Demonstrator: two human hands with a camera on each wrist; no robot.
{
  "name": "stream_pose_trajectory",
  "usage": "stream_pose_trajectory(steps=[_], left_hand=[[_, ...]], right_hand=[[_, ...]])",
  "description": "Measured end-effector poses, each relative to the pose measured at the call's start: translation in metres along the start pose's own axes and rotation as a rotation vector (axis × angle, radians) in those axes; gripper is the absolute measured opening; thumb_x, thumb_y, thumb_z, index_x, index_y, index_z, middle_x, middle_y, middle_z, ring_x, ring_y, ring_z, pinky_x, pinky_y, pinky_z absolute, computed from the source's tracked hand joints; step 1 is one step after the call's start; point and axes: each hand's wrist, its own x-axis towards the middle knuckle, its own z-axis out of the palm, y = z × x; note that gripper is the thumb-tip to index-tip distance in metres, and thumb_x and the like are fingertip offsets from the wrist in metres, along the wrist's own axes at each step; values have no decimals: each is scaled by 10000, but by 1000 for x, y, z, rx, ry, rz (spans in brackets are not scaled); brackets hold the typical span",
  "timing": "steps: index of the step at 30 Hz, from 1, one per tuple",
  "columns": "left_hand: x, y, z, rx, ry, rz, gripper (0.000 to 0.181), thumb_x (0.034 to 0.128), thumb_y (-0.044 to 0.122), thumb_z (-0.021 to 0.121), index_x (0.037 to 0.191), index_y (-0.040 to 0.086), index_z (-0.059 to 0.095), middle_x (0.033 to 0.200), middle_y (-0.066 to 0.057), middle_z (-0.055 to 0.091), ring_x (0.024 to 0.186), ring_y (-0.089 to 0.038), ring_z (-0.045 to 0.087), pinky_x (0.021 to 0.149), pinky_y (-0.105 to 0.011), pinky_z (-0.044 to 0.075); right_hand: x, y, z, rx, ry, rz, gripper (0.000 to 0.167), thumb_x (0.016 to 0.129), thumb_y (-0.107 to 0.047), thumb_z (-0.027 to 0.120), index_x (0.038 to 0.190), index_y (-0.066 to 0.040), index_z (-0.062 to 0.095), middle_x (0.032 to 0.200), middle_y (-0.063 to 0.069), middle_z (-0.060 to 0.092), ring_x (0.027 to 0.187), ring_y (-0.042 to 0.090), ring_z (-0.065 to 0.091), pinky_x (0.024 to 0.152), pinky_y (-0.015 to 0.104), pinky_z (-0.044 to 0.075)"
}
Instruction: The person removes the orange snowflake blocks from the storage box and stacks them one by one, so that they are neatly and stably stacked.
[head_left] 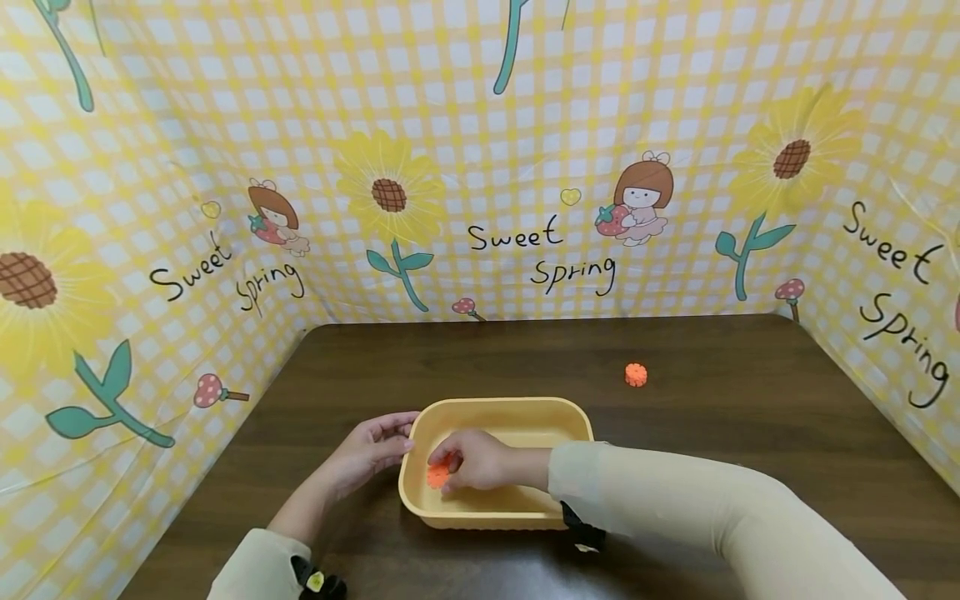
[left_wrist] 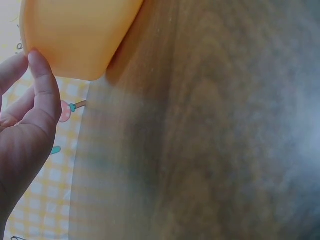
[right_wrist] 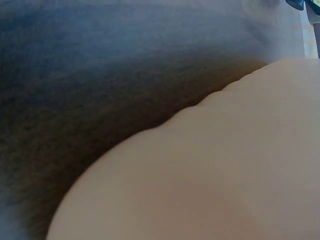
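Note:
An orange disc with a notched edge is at the left end of a yellow plastic basin. My right hand reaches down inside the basin and pinches the disc between thumb and curled fingers, which partly hide it. At the basin's left end, my left hand touches the rim from outside with its thumb and fingertips. The left wrist view shows that hand against the basin's wall. Only the basin's outer side fills the right wrist view, without the right hand.
Another orange notched piece rests on the dark wooden table, behind and right of the basin. A yellow checked cloth with printed sunflowers hangs around the table's back and sides.

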Motion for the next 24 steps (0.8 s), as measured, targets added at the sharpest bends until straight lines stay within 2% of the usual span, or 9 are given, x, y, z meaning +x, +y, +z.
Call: stream_pose_trajectory(steps=[8, 18, 24], left_hand=[[2, -1, -1, -1, -4, -1, 555, 950, 20, 596, 1421, -131, 346, 1105, -112, 529, 973, -146, 589, 842, -314, 533], [1, 1, 0, -1, -2, -11, 558, 950, 24, 596, 1423, -130, 343, 1114, -116, 525, 980, -148, 586, 843, -313, 532], [1, 1, 0, -3, -1, -17, 560, 951, 23, 595, 1426, -129, 341, 1125, -132, 519, 985, -154, 583, 846, -313, 531]], right_hand=[[3, 1, 1, -87, -14, -22, 333, 708, 6, 840, 1022, -32, 734, 814, 30, 601, 737, 67, 493, 681, 153, 421], [7, 2, 4, -232, -22, -31, 332, 715, -63, 854, 1029, -89, 753, 795, -27, 546, 753, 55, 465, 666, 151, 400], [8, 1, 5, -268, -28, -39, 304, 732, -71, 844, 1023, -94, 757, 782, -37, 540, 757, 54, 461, 668, 144, 393]])
